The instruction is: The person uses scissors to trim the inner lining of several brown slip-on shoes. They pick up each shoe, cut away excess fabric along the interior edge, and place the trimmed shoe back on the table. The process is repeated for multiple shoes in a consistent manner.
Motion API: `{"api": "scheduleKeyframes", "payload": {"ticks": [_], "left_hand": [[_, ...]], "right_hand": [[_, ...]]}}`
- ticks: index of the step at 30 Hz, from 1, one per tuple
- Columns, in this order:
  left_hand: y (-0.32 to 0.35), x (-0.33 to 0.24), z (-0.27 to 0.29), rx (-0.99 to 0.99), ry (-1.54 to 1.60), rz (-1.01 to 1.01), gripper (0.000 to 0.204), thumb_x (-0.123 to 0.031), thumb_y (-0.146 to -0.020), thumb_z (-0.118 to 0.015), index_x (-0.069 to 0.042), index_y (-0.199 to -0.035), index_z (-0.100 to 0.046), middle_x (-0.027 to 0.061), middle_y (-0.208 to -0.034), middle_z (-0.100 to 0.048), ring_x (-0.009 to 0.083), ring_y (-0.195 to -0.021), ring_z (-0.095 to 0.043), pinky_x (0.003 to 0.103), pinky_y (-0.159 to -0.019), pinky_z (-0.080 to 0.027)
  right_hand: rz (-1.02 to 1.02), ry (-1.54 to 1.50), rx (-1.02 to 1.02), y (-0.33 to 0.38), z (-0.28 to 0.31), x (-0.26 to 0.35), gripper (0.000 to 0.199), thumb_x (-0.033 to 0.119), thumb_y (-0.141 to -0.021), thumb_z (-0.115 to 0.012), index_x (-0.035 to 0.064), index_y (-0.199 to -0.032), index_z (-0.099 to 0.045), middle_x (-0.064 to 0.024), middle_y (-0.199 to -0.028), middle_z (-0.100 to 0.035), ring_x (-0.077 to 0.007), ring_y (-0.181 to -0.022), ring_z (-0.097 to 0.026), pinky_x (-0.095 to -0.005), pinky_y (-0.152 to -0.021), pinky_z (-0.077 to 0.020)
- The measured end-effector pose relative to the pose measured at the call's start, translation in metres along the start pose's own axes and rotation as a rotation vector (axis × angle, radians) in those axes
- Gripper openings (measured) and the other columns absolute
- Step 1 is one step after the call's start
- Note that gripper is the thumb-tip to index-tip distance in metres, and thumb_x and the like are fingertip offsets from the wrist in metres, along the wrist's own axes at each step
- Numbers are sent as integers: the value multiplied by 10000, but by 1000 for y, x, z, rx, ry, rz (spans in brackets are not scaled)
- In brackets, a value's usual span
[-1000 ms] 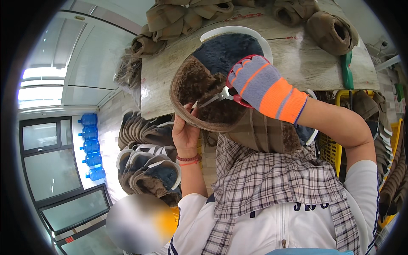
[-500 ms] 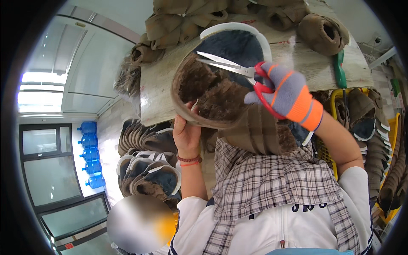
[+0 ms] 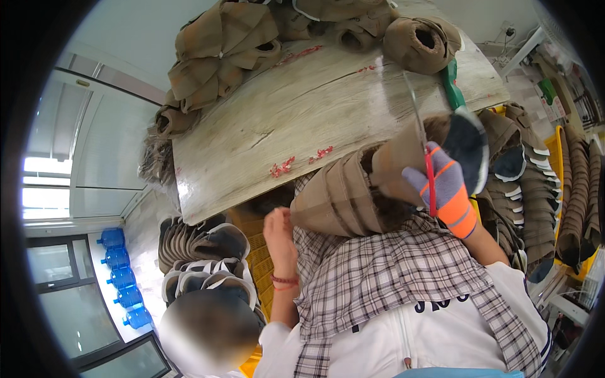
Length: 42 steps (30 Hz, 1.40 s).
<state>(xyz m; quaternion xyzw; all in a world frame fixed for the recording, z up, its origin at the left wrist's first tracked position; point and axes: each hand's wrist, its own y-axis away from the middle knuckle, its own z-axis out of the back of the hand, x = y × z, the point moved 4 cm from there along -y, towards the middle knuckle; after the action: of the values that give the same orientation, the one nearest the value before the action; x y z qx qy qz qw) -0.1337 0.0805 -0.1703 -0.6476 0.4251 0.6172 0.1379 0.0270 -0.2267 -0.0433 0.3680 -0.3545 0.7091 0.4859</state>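
My gloved right hand point(image 3: 446, 189) grips red-handled scissors point(image 3: 430, 183), their blades pointing up and away. Beside it, at the right end of my lap, is a brown fleece-lined slipper upper point(image 3: 398, 160) with a dark blue lining, blurred by motion; the hand hides part of it. A stack of nested brown uppers point(image 3: 337, 198) lies across my checked apron point(image 3: 391, 264), touching or close to that upper. My bare left hand point(image 3: 279, 232) is by the stack's narrow left end, fingers curled in, with nothing visible in them. Whether its fingertips touch the stack is unclear.
The wooden table point(image 3: 252, 138) carries piled brown uppers point(image 3: 227, 47), a rolled upper point(image 3: 421, 44), a green-handled tool point(image 3: 452, 85) and red scraps point(image 3: 283, 167). More stacked uppers stand left point(image 3: 205, 246) and right point(image 3: 529, 189), near yellow crates point(image 3: 258, 252). Blue water bottles point(image 3: 123, 277) line the left wall.
The slipper upper has left my left hand and moved right and down to the lap stack. My right hand has lowered with the scissors, which now point upward. The view has shifted.
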Motion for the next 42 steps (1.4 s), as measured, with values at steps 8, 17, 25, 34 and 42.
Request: {"api": "scheduleKeyframes", "payload": {"ticks": [8,17,25,34,42], "left_hand": [[12,1,-55,364,451,207,432,-328,-979,-425,0,-1251,-493,109,-1267,-531,226,-1155,-503,382,-991,-383],[-43,9,-10,315,-358,160,321,-287,-944,-494,-13,-989,-654,70,-928,-673,162,-867,-621,291,-753,-479],[-237,-194,81,-736,-926,-907,271,-96,-803,-626,-46,-1065,-582,206,-1217,-466,361,-1141,-445,445,-930,-366],[-315,-266,78,-674,-1672,-776,196,-158,-786,-643,-103,-971,-606,143,-1173,-548,319,-1159,-458,545,-1034,-259],[-226,-313,149,-760,-1076,-996,204,-209,-837,-626,-54,-963,-585,120,-873,-649,293,-882,-601,403,-853,-427]], "right_hand": [[-506,-903,387,5,-72,-33,339,58,-796,-673,-28,-1101,-555,-83,-1014,-635,-161,-899,-595,-310,-793,-500],[159,-715,368,32,-127,-148,310,220,-936,-483,-4,-1149,-501,-104,-1061,-589,-159,-967,-563,-265,-848,-441],[-281,-666,67,-16,-30,-76,501,485,-957,-390,20,-1008,-571,-38,-638,-577,-98,-454,-497,-202,-396,-364],[-251,-751,-95,-35,-10,-101,531,475,-961,-376,-26,-1035,-536,-90,-666,-586,-136,-466,-525,-216,-384,-397],[-96,-560,60,-56,-16,-62,446,395,-911,-548,-10,-1096,-524,-20,-706,-543,-37,-504,-424,-168,-440,-321]]}}
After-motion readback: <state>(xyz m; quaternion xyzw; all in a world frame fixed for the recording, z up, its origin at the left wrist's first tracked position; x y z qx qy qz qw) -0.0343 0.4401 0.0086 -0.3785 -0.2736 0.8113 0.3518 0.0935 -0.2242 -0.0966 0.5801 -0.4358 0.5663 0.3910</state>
